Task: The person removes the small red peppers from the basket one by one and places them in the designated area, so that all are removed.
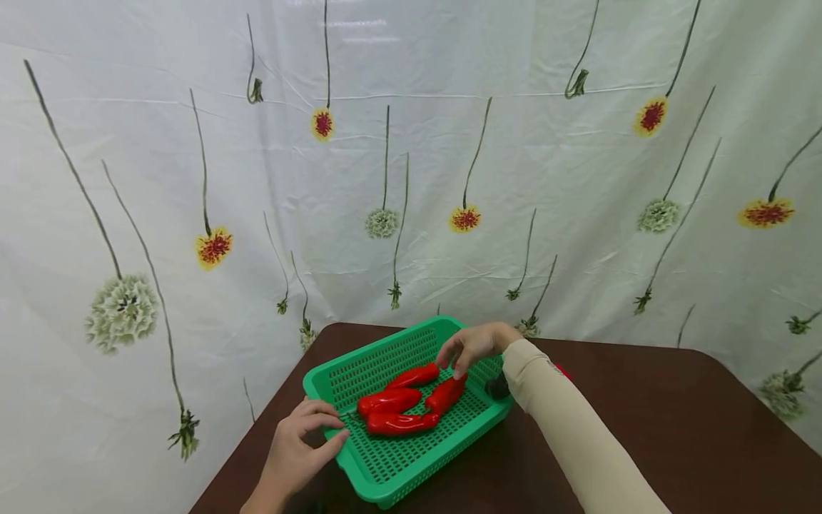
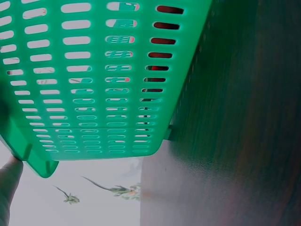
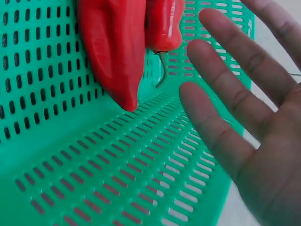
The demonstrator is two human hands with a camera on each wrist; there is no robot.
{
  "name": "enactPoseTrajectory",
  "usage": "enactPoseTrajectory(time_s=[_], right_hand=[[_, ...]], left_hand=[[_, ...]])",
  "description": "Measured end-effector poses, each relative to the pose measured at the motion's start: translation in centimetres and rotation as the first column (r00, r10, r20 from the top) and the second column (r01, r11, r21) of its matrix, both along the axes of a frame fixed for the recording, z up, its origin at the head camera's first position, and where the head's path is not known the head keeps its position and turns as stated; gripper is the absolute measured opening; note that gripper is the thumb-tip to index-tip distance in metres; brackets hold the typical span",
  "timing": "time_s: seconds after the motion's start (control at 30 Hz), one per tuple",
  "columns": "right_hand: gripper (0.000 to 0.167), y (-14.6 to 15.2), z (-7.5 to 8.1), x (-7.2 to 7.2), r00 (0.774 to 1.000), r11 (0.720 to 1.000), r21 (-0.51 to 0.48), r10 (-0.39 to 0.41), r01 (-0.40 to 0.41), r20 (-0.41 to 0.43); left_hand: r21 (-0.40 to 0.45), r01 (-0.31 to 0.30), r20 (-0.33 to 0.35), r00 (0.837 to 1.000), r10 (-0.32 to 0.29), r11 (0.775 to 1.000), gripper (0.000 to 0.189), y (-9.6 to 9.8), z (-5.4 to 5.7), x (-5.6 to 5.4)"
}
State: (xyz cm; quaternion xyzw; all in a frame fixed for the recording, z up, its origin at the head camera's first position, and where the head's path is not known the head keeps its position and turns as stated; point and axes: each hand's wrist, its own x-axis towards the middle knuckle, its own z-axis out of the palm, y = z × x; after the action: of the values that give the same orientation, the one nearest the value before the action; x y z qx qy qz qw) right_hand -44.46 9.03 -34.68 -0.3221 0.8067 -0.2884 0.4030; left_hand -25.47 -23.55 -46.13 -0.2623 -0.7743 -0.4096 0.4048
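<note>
A green plastic basket with slotted walls holds several long red peppers. My left hand holds its near left rim, with curved fingers over the edge. In the left wrist view, a fingertip meets the rim beside the slotted outer wall. Above the pepper on the right, my right hand reaches into the basket with bent fingers. The right wrist view shows that hand's fingers spread, beside a large red pepper and a smaller one with a green stem.
The basket stands on a dark brown table. A white cloth with printed flowers hangs behind it. A dark rounded object shows under the right wrist. Past the sleeve, a bit of something red peeks out.
</note>
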Motion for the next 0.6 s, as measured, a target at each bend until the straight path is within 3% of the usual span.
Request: enactPoseTrajectory(time_s=[0.2, 0.4, 0.6], right_hand=[[0.052, -0.8, -1.0, 0.1, 0.997, 0.998, 0.025, -0.052, 0.054, -0.062], [0.050, -1.7, -1.7, 0.1, 0.989, 0.994, 0.083, -0.056, 0.067, -0.137], [0.046, -2.0, -2.5, 0.0, 0.986, 0.991, 0.100, -0.071, 0.086, -0.148]], left_hand=[[-0.005, -0.001, -0.005, 1.000, 0.001, 1.000, 0.037, -0.1, -0.1, -0.1], [-0.006, -0.003, -0.017, 1.000, 0.003, 1.000, 0.038, -0.2, -0.3, -0.3], [-0.002, -0.001, -0.011, 1.000, 0.001, 1.000, 0.038, -0.1, -0.3, -0.2]])
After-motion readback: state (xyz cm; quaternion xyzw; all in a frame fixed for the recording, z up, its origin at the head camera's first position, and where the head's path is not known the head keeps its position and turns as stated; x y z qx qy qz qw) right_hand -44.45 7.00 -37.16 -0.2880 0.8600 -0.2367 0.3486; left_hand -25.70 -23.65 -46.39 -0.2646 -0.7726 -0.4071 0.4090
